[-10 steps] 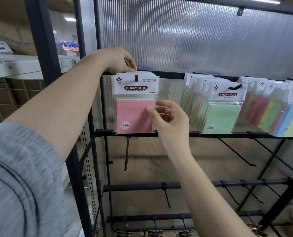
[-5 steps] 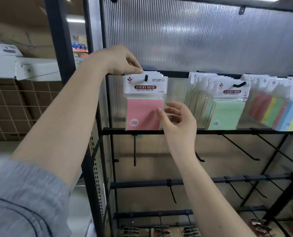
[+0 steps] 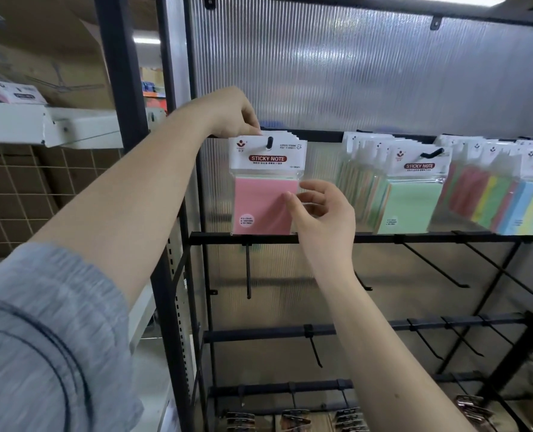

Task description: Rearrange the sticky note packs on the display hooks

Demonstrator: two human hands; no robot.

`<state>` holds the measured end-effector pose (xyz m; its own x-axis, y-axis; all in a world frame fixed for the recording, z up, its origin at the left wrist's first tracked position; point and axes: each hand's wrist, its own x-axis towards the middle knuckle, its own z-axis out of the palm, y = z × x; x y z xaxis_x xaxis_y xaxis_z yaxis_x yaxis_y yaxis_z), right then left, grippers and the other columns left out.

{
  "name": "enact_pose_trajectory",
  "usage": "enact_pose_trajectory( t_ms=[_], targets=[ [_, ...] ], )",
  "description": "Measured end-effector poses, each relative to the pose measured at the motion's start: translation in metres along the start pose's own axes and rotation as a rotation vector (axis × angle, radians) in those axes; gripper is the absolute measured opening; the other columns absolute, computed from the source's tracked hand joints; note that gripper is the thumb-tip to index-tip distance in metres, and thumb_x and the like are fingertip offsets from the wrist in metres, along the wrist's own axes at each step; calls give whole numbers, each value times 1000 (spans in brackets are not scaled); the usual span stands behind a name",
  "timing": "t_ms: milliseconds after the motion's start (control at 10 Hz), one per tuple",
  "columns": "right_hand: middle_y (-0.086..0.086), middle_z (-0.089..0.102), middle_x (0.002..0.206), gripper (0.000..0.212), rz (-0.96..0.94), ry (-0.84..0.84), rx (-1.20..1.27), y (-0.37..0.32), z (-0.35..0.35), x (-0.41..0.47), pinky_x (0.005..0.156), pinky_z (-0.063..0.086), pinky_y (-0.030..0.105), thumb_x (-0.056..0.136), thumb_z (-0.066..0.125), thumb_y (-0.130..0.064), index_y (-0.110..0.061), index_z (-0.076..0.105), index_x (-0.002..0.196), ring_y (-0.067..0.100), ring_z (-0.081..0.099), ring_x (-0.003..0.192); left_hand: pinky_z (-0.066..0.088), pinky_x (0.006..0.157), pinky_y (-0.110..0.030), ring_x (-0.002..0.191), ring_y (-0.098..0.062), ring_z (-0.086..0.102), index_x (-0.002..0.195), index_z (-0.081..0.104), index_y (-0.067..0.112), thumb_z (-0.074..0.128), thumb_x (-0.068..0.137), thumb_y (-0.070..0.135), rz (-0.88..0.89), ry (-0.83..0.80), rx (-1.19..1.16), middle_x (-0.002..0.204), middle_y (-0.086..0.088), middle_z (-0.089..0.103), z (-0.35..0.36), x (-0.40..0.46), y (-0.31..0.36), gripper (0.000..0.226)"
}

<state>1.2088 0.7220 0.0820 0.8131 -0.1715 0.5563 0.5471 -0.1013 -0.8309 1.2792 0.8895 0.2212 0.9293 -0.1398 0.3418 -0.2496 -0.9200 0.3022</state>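
At 7 o'clock our grey sleeve (image 3: 41, 338) fills the near corner. Our right hand (image 3: 321, 213) sets its thumb on the right edge of the pink sticky note pack (image 3: 265, 207), its grip narrow with fingers curled behind. Our left hand (image 3: 231, 116) pinches the pack's header at 11 o'clock. The pack hangs on the hook (image 3: 270, 143). At 2 o'clock the green pack (image 3: 411, 207) hangs beside it.
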Motion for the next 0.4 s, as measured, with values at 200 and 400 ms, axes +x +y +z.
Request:
enact_pose_trajectory(
  t_ms=[200,400],
  targets=[
    [-11,66,79,13,-6,19,-34,0,-1,1,59,45,8,85,70,-23,-26,61,95,-5,58,65,41,81,-28,90,-14,55,101,71,12,65,88,21,-13,63,-29,93,2,61,5,0,3,17],
    [-21,61,82,14,-30,48,-193,2,-9,-6,69,42,3,92,59,-21,-18,66,104,-9,57,75,40,83,-28,94,-13,53,99,69,14,60,91,24,-17,228,-93,99,4,60,-5,-12,7,15]
  ],
)
